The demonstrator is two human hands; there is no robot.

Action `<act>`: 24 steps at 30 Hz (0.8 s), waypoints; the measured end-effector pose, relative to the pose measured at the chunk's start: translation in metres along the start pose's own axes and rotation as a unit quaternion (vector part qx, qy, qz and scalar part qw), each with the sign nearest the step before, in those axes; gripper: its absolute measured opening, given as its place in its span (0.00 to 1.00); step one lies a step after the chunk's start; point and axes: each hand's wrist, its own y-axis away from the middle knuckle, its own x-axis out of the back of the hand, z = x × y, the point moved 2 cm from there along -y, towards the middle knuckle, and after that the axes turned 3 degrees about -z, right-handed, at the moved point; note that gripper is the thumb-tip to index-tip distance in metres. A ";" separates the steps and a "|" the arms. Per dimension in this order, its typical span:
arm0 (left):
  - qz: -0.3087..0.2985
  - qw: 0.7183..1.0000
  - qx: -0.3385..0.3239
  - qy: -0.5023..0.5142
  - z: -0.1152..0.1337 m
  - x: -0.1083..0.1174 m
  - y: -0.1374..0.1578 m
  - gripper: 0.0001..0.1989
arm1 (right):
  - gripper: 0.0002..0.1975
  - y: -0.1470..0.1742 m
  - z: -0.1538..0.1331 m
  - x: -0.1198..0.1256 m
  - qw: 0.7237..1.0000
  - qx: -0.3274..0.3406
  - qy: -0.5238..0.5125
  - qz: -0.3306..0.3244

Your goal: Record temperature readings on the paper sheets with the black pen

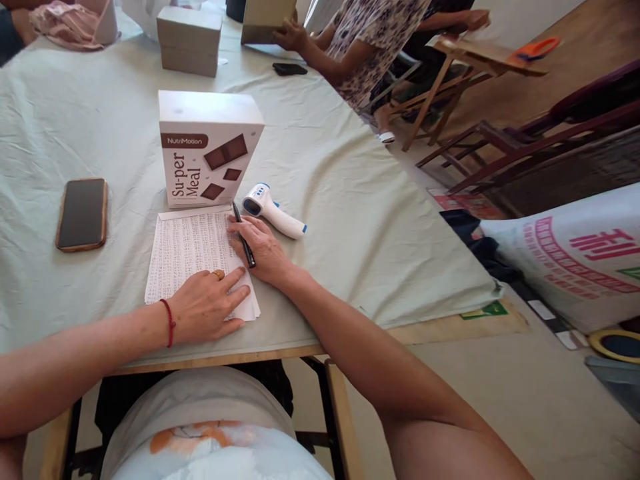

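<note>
The left hand (207, 303) lies palm down across the lower part of the paper (183, 250), its fingers a little spread and pointing right. The right hand (270, 253) rests at the paper's right edge, its fingers close together and bent around a pen (244, 240); which fingertips pinch it cannot be told.

The paper's top edge sits right at the foot of an upright white box (180, 150). A strip of cloth separates the paper's lower edge from the wooden table edge (225, 361), and both forearms cross that edge. To the left, a wide stretch of cloth runs between the paper and a phone (81, 217); to the right, the cloth reaches well past the thermometer (280, 219), which lies just beside the right hand, to the table's corner.

The pale green tablecloth (345, 233) is thin and softly creased, with longer folds toward the right. The paper is flat, with dense rows of small handwriting. The box is smooth, square-cornered card with brown squares printed on its face; the thermometer is white plastic with blue parts and a rounded head. The phone has a brown-edged case. Farther back stand a plain cardboard box (190, 50) and a co-worker's hand (294, 35) holding another carton (265, 23).
</note>
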 end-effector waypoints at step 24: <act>-0.053 0.998 0.014 -0.038 0.007 0.001 0.001 0.24 | 0.28 0.011 -0.014 0.023 0.977 0.011 -0.083 0.198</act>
